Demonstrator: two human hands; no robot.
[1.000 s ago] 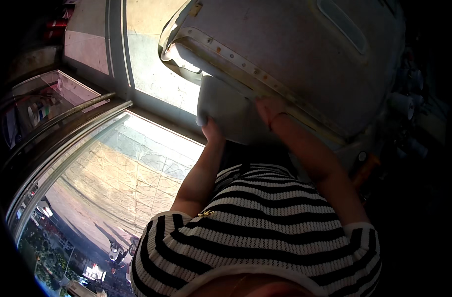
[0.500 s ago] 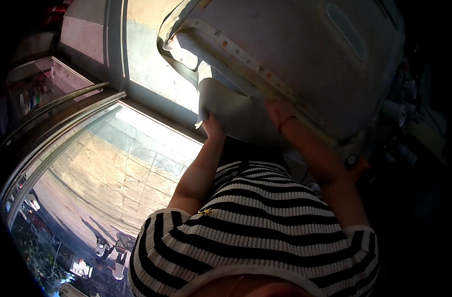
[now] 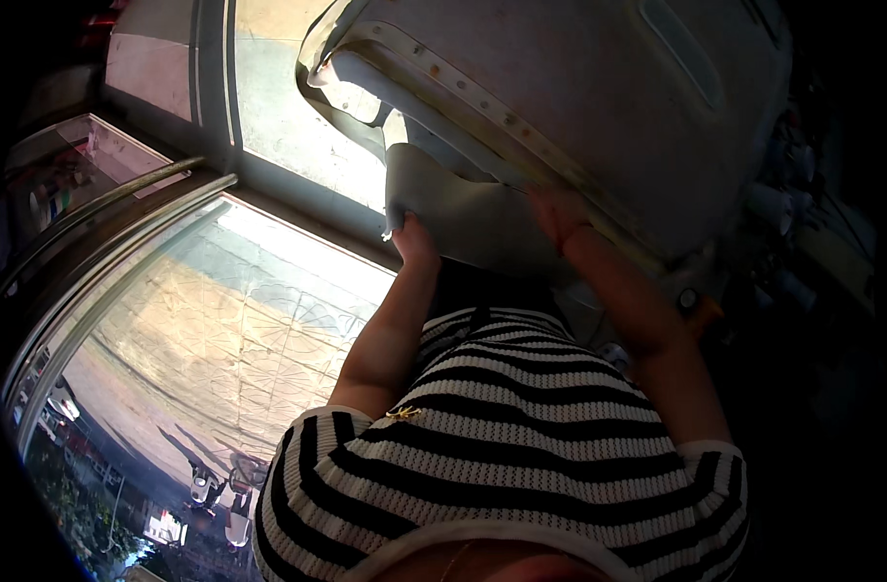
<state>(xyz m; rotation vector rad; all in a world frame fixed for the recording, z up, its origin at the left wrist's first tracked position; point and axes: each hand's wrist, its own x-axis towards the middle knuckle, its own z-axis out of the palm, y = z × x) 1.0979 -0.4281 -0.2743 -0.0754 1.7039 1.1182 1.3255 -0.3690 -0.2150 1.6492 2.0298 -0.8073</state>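
Note:
A grey flexible sheet (image 3: 463, 218), perhaps upholstery material, hangs in front of me with its left side curled up. My left hand (image 3: 414, 239) is closed around its lower left edge, thumb side up. At the sheet's right end, my right hand (image 3: 558, 215) grips it beside the seam, its fingers dim in shadow. Beyond the sheet lies a large padded grey panel (image 3: 599, 107) with a long recess near its far side. Along the panel's near edge runs a pale strip (image 3: 482, 100) with a row of round holes or studs, some rust-coloured. The sheet's underside is hidden.
To my left stands a glass-topped case (image 3: 259, 320) reflecting the street, with metal rails (image 3: 123, 242) along it. Another glass case (image 3: 84, 160) holds small items. Pale floor (image 3: 279, 107) shows ahead. Spools (image 3: 772, 204) and an orange object (image 3: 704, 316) sit in shadow at right.
The view has shifted slightly, so the panel and cases appear a little farther left. My right hand has moved slightly right along the strip. My left hand keeps its hold on the sheet.

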